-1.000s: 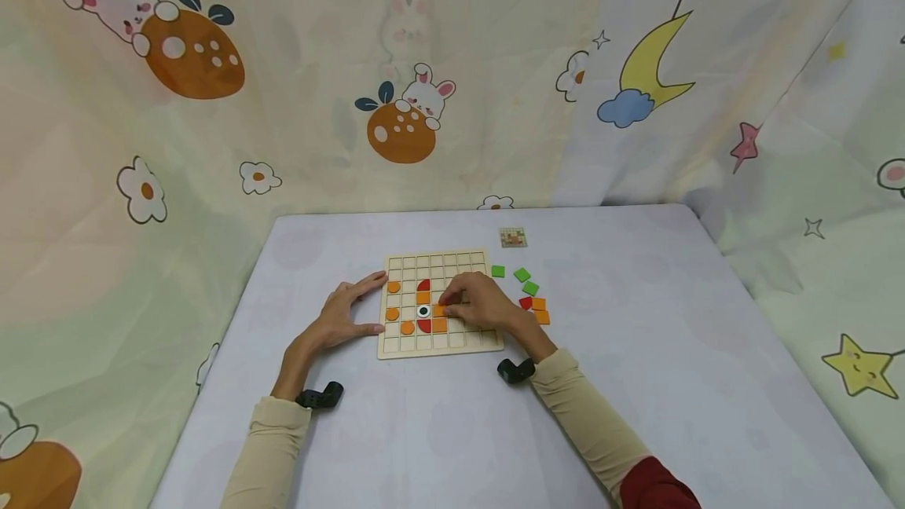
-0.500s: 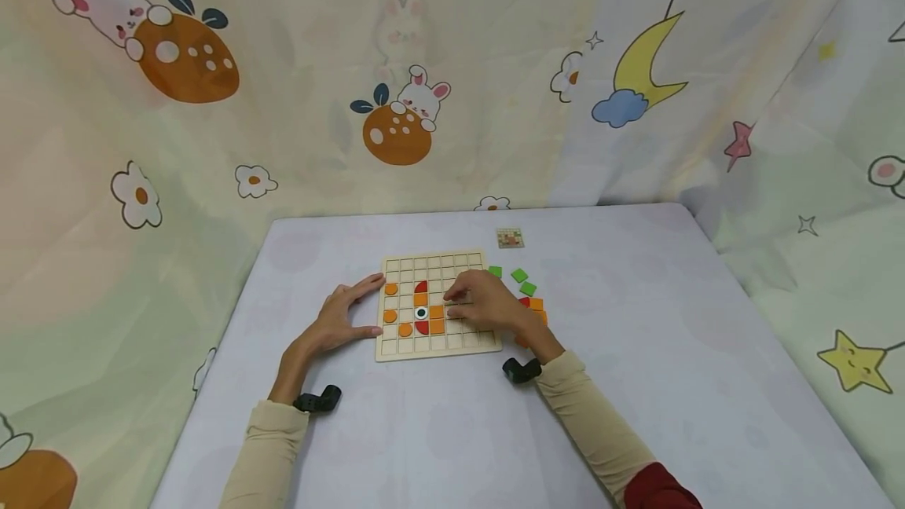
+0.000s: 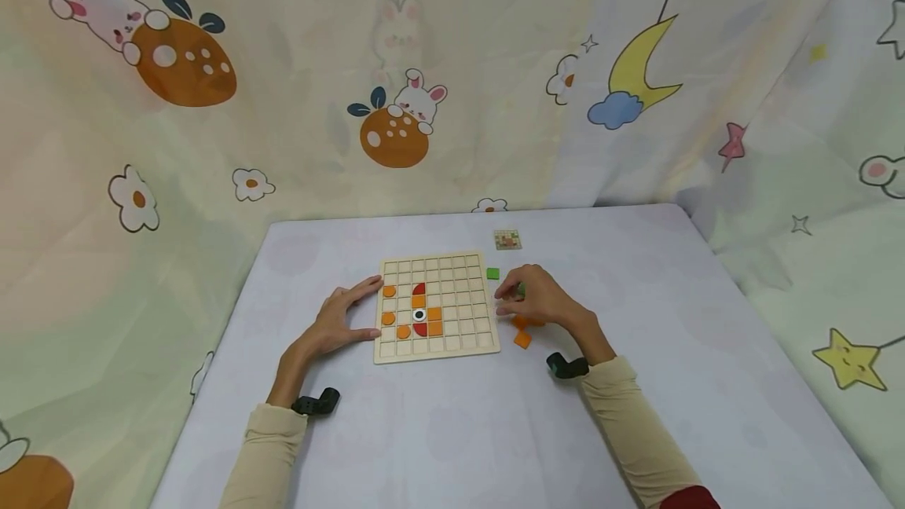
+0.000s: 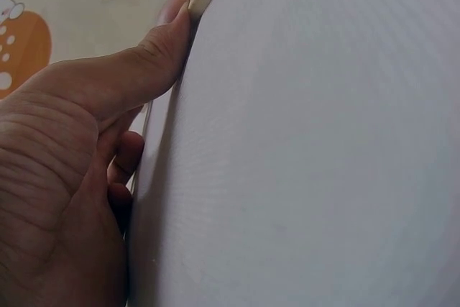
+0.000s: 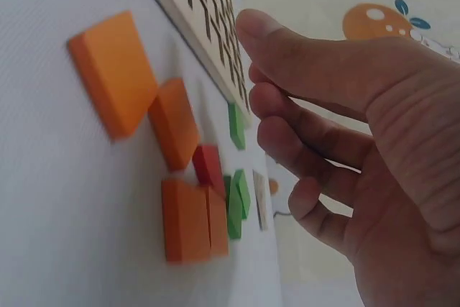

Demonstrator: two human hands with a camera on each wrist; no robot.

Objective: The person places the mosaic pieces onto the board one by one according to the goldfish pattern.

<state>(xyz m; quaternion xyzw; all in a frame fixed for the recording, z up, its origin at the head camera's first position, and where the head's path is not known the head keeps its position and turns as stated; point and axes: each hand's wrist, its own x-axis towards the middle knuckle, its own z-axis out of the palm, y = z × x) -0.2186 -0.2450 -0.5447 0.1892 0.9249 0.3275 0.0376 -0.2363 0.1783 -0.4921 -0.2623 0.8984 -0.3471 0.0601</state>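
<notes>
In the head view a wooden grid board lies on the table. On it sit orange discs, red quarter-round tiles, an eye tile and orange square tiles. My left hand rests its spread thumb and fingers against the board's left edge; in the left wrist view the thumb meets that edge. To the board's right, my right hand hovers by the loose tiles with nothing in its fingers. The right wrist view shows orange tiles, a red tile and green tiles below it.
A small picture card lies beyond the board's far right corner. One green tile sits just off the board's right edge. A printed cloth hangs behind the white table.
My right hand has let go of an orange square tile beside the eye tile and moved right, off the board, to the loose tiles. The left hand stays at the board's edge.
</notes>
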